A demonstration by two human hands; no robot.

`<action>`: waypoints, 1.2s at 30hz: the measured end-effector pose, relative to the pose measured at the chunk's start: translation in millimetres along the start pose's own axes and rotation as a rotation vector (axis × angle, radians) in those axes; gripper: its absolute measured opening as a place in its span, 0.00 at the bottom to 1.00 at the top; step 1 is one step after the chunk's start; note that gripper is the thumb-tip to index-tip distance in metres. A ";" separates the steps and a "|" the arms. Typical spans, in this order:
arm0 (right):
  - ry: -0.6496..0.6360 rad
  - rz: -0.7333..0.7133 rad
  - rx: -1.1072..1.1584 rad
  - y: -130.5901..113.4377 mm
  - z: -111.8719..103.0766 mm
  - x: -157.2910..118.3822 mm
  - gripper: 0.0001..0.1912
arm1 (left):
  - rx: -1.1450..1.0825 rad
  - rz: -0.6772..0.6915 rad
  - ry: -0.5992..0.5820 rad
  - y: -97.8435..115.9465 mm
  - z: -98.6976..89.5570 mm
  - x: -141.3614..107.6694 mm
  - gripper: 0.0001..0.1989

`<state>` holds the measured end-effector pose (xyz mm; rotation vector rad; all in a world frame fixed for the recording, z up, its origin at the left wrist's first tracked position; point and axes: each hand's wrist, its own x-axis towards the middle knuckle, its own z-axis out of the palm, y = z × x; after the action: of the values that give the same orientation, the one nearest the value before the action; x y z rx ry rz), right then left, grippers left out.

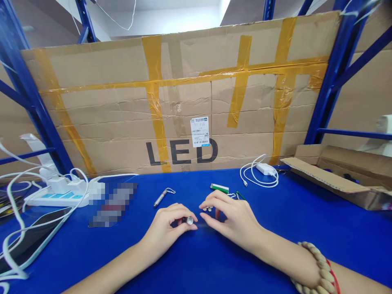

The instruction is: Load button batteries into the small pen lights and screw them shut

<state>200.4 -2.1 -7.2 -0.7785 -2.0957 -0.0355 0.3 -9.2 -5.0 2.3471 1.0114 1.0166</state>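
My left hand [171, 223] is closed around a small metal tube [190, 221], whose round silver end faces right; the rest of it is hidden in the fingers. Just to the right hovers my right hand [231, 214], thumb and fingers apart, with nothing seen between the tips. Several tiny round silver pieces [209, 209], like button cells, lie by its fingertips. Behind that hand lies a green and silver penlight-like tube [219, 188] with a green carabiner [240, 196], partly covered by the hand. A silver keychain penlight [159, 199] with a clip rests beyond my left hand.
On the left, a phone [36, 232], a white power strip [58, 199] and looping white cables lie on the blue table [196, 261]. A white cable with an adapter [266, 169] is at the back right, beside an open cardboard box [337, 179]. Cardboard [122, 118] walls off the back.
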 end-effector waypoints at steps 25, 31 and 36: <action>-0.327 0.118 -0.122 9.6 4.8 -2.2 0.10 | -0.003 -0.148 -0.046 4.8 -0.2 -1.1 0.05; -0.395 0.086 -0.079 6.2 3.9 -1.5 0.10 | 0.013 -0.160 -0.054 6.4 -0.2 -0.1 0.05; -0.348 0.053 -0.061 7.7 3.7 -2.9 0.05 | 0.037 -0.167 -0.071 7.6 -0.6 0.4 0.05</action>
<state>203.1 3.7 -13.7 -0.9299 -2.4089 0.0699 3.5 -13.9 0.1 2.2663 1.1851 0.8530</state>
